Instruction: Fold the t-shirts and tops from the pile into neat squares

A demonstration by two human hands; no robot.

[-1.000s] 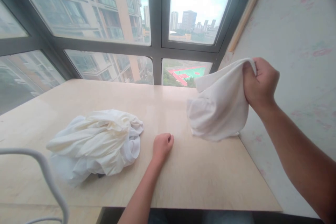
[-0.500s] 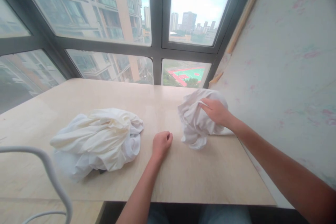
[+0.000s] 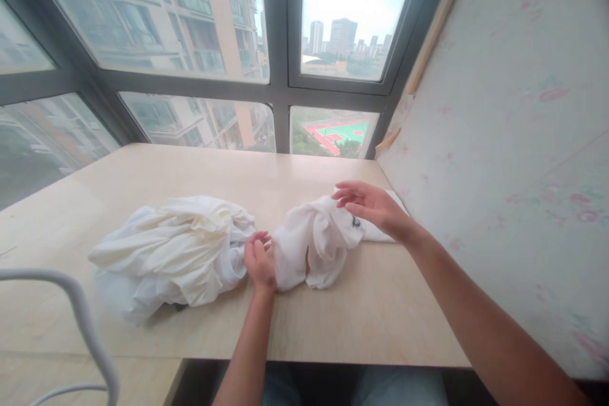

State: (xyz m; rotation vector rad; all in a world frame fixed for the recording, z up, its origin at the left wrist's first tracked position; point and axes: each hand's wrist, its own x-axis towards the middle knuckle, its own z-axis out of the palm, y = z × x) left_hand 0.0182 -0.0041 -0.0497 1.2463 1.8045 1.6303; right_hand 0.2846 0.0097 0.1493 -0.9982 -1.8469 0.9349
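R hand: fingers slightly bent, thumb apart from them, nothing visibly clamped; well to R of the cloth heap, at the upper R side of the small white cloth. Contact w/ fabric: can't tell.
L hand: at heap's R edge, in the gap btwn heap & small cloth; fingers loosely curled. Pinching fabric or not: can't tell.
Small cloth: just R of heap, crumpled, rounded folds, L side right next to L hand; dark slit-like gap btwn folds at its near side, small dark mark on its R end, too small to read.
Flat white cloth: farther R of heap, past the small cloth, lying flat; partly hidden by R hand & small cloth.
Heap: larger than small cloth, white to cream, loosely bunched, long creases; a bit of smth dark peeks out under its near edge, can't tell what.
Table: pale wood top, under heap & extending to its R.
Tube: thick, light grey, curved, near side of heap & to L, cut off by view edge.
Legs: blue fabric, below table edge, nearer the wearer than heap & to its R.
Wall: pale w/ faint pink floral print, far R of heap.
Window frame: dark grey bars, beyond heap; bldgs & red-green sports court outside.
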